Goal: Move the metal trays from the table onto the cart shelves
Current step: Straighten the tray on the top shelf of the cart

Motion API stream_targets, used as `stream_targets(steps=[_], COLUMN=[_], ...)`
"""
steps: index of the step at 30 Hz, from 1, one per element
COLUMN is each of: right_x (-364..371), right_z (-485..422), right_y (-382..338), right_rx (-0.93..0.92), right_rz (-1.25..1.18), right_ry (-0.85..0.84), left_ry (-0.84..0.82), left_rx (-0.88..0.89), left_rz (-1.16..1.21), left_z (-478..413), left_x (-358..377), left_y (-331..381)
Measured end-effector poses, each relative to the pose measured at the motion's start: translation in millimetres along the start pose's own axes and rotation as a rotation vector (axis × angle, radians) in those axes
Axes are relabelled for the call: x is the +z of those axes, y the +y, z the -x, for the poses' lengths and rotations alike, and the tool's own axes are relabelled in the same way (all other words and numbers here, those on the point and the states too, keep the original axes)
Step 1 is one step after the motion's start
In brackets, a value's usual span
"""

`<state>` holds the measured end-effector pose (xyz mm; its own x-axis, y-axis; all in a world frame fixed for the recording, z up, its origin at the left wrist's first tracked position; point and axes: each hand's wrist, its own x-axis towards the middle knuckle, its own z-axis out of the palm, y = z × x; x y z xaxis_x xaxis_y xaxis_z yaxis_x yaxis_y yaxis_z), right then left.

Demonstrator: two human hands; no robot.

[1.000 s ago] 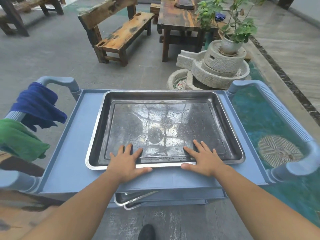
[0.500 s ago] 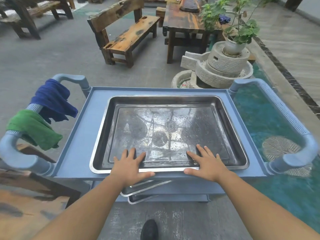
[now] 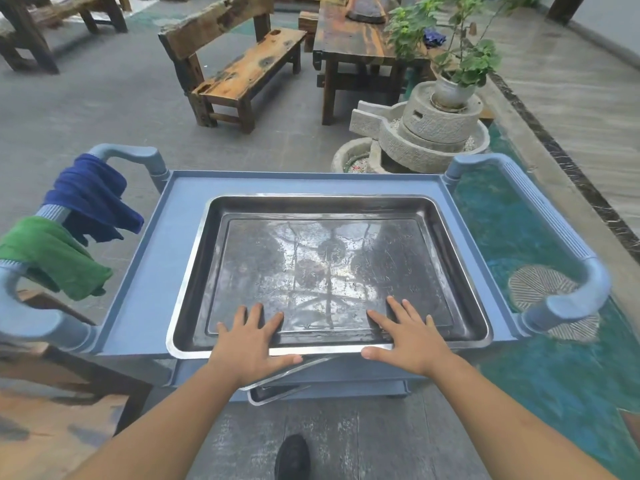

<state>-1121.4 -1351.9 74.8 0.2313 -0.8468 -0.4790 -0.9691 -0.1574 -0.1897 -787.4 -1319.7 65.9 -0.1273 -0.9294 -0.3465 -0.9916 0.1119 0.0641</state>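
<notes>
Tray: a rectangular metal tray (image 3: 329,268), scuffed, shiny and round-cornered, is lying flat on the cart's top shelf (image 3: 149,271).
Cart: smooth grey-blue plastic with ribbed tubular handles; more trays (image 3: 273,394) are poking out below.
Left hand (image 3: 249,341): lying flat on the tray's near rim, fingers straight, grasping nothing.
Right hand (image 3: 412,337): lying flat likewise, released.
Cloths: a blue cloth (image 3: 90,199) and a green cloth (image 3: 52,254) are hanging on the left handle.
Room: grey floor, rough wooden bench (image 3: 242,67), stone mill (image 3: 426,133).
Change: the shelf strip showing before the tray a second ago is now hidden.
</notes>
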Motion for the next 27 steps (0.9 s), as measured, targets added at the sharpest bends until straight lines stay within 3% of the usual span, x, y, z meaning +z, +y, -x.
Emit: stream_targets(steps=[16, 21, 27], right_x=[-0.6, 12.2, 57.3], right_z=[6.3, 33.1, 97.2], right_y=[-2.1, -19.7, -25.3], right_rx=[-0.008, 0.02, -0.136], right_rz=[0.023, 0.063, 0.03], right_ry=[0.023, 0.177, 0.38], left_ry=[-0.035, 0.03, 0.247], left_rx=[-0.021, -0.088, -0.095], left_rz=[-0.009, 0.009, 0.14], left_z=[4.3, 34.5, 107.0], left_x=[-2.0, -1.6, 33.6], left_y=[2.8, 24.6, 58.5])
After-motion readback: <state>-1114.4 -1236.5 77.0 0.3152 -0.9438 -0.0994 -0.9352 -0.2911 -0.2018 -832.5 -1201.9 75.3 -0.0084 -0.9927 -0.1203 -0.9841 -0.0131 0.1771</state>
